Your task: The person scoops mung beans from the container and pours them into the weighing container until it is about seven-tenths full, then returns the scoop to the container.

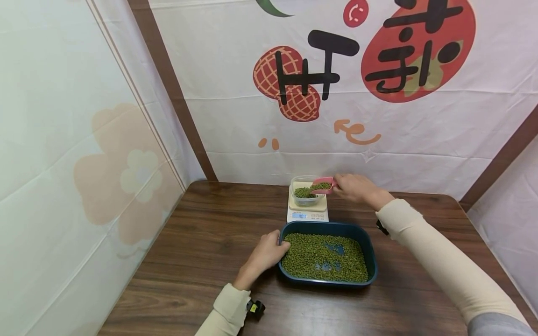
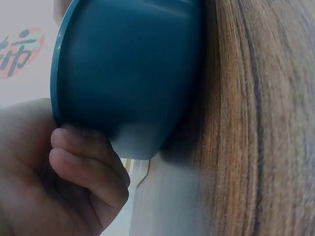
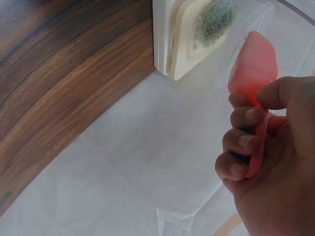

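My right hand (image 1: 357, 187) grips the handle of a pink scoop (image 1: 323, 185) with green beans in it, held at the right rim of a clear plastic container (image 1: 307, 202). More green beans lie inside that container. It stands on a white kitchen scale (image 1: 308, 216) whose display seems to read 40.1. In the right wrist view, the fingers curl round the scoop's handle (image 3: 257, 152). My left hand (image 1: 265, 252) holds the left wall of a dark blue basin (image 1: 328, 228), thumb over the rim and fingers outside. Green beans (image 1: 311, 254) cover most of the basin's bottom.
All of this stands on a dark wooden table (image 1: 210, 242). Right behind the scale hangs a white printed cloth (image 1: 235, 135), and another cloth (image 1: 50, 186) hangs along the left side. The basin sits just in front of the scale.
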Demonstrator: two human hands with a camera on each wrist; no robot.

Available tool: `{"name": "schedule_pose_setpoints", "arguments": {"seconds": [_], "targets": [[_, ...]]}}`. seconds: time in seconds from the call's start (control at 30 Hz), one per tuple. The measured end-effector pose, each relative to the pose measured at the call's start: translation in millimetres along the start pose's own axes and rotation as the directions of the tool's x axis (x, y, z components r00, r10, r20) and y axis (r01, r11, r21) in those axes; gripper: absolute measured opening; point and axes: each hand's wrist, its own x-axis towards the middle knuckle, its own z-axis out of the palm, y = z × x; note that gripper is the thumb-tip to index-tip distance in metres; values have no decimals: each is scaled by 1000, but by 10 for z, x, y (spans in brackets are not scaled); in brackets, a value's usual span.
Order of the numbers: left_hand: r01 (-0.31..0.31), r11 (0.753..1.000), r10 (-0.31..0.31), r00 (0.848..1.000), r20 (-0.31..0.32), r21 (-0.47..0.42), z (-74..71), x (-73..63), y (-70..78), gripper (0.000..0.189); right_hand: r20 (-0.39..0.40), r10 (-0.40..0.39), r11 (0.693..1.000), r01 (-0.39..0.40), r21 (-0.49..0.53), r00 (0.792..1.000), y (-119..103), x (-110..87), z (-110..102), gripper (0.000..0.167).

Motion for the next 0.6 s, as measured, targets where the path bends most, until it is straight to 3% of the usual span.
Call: {"name": "schedule_pose_setpoints", "arguments": {"seconds": [0.6], "targets": [[-17, 1000, 17, 1000, -7, 15, 19, 17, -26, 10, 4, -8, 999, 8, -40, 1000, -36, 5, -62, 17]]}}
